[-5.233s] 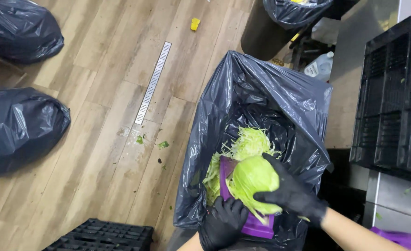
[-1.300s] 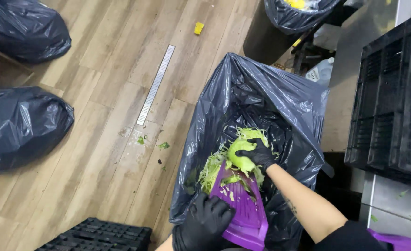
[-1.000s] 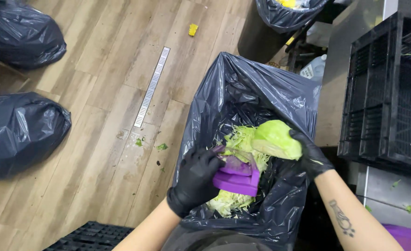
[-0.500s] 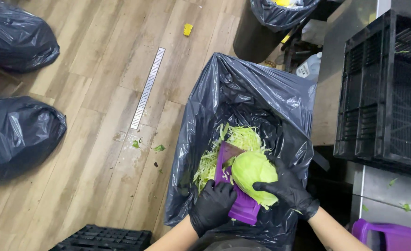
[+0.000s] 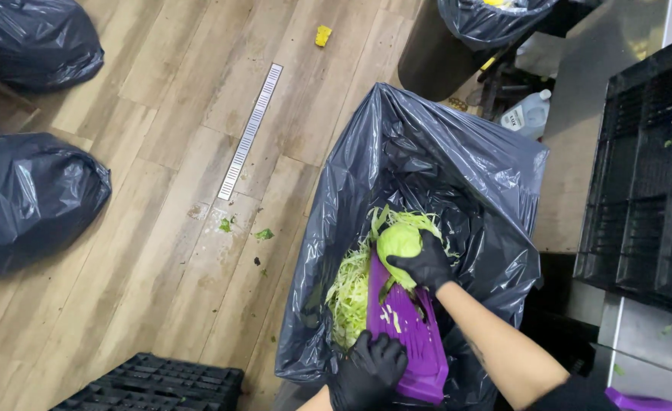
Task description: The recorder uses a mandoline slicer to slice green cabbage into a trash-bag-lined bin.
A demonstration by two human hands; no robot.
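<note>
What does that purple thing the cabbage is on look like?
The purple slicer board is a flat, long plastic-looking panel, tilted inside the black bag. Pale cabbage bits cling to its face. The left hand, in a black glove, grips its near end. The right hand presses a green cabbage onto its far end. Shredded cabbage lies beside it.

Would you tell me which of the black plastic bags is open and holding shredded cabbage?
The big open bag under both gloved hands; the two bags at left are closed.

Slicer's [image 5: 408, 335] lower end behind glove
</note>
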